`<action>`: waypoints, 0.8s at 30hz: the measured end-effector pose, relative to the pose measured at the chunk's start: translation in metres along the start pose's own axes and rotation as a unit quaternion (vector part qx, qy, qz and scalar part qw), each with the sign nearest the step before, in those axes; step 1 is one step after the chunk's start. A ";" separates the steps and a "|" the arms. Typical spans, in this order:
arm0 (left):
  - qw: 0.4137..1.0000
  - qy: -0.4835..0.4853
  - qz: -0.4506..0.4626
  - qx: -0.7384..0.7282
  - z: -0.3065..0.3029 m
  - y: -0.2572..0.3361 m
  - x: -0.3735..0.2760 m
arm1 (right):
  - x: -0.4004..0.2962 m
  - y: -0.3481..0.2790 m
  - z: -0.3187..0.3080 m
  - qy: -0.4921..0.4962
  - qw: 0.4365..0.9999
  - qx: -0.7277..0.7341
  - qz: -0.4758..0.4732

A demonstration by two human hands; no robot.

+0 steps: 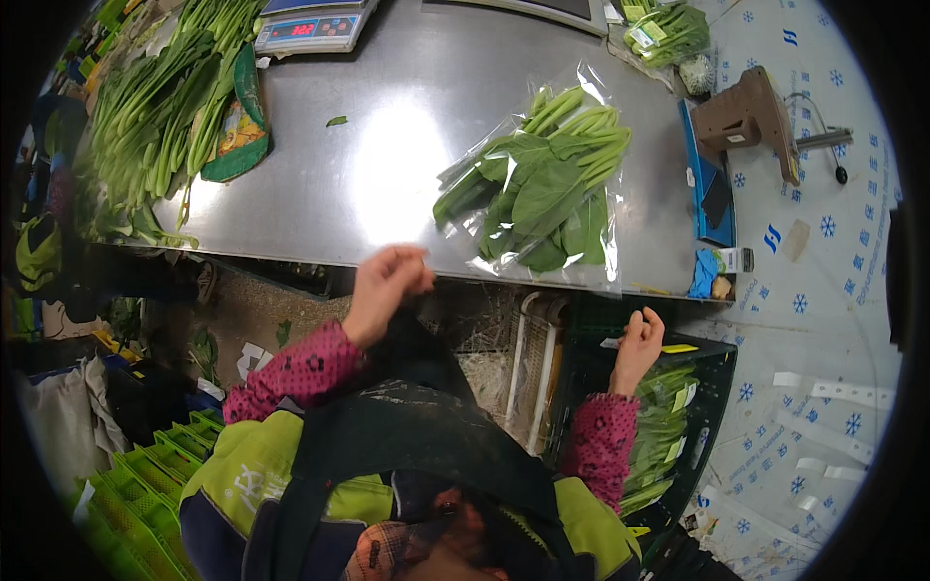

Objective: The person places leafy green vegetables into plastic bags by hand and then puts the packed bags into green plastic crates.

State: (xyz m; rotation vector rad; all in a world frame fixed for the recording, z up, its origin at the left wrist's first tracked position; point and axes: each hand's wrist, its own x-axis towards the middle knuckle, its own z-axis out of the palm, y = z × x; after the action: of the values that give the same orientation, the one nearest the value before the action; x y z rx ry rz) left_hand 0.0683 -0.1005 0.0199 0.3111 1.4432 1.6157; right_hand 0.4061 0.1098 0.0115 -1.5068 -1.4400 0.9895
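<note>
A clear plastic bag (614, 240) of leafy greens (548, 181) lies on the steel table (312, 196), stalks towards the back right. My left hand (385, 290) is at the table's front edge, left of the bag and apart from it. Its fingers are curled together, slightly blurred, and I see nothing in them. My right hand (638, 348) hovers above a dark crate (716, 392), below the table's front edge. Its fingers are bent and a little apart, with nothing visible between them. Packed greens with paper tags (676, 450) lie in that crate.
Loose greens (160, 109) are heaped on the table's left, near a digital scale (309, 29). A brown bag-sealing device (748, 123) stands on a blue base (701, 189) at the right. More bagged greens (665, 36) lie behind. Green crates (138, 486) stand at lower left.
</note>
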 end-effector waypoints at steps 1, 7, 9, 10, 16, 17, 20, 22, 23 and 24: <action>0.997 0.038 0.054 0.050 -0.004 0.002 0.016 | -0.008 -0.001 -0.001 -0.001 1.000 0.024 -0.008; 0.903 0.059 0.214 0.369 -0.009 0.028 0.169 | -0.012 -0.076 0.099 -0.182 0.966 0.180 0.024; 0.900 -0.007 0.089 0.427 0.020 0.035 0.189 | 0.016 -0.078 0.140 -0.205 0.959 0.179 0.080; 0.891 -0.052 0.052 0.449 0.022 0.031 0.201 | 0.023 -0.089 0.161 -0.195 0.959 0.150 0.143; 0.963 -0.008 0.150 0.222 0.007 0.053 0.132 | 0.027 -0.090 0.236 -0.233 0.955 0.179 -0.034; 0.966 0.031 0.157 0.201 -0.016 0.046 0.126 | 0.021 -0.099 0.238 -0.309 0.941 0.134 -0.041; 0.968 0.116 0.109 0.196 -0.082 0.023 0.118 | 0.014 -0.082 0.234 -0.269 0.954 0.107 -0.073; 0.952 0.163 0.148 0.215 -0.115 0.020 0.099 | 0.010 -0.089 0.189 -0.170 0.973 -0.021 -0.153; 0.926 0.205 0.213 0.233 -0.122 0.012 0.089 | 0.010 -0.080 0.163 -0.103 0.974 -0.041 -0.199; 0.900 0.220 0.257 0.274 -0.115 0.015 0.074 | 0.012 -0.066 0.133 -0.054 0.973 -0.068 -0.212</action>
State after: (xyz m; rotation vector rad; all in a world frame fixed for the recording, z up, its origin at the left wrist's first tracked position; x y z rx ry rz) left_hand -0.0595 -0.1184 -0.0266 0.7350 2.3195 1.7203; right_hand 0.2590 0.1275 0.0243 -1.1768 -1.8425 0.7290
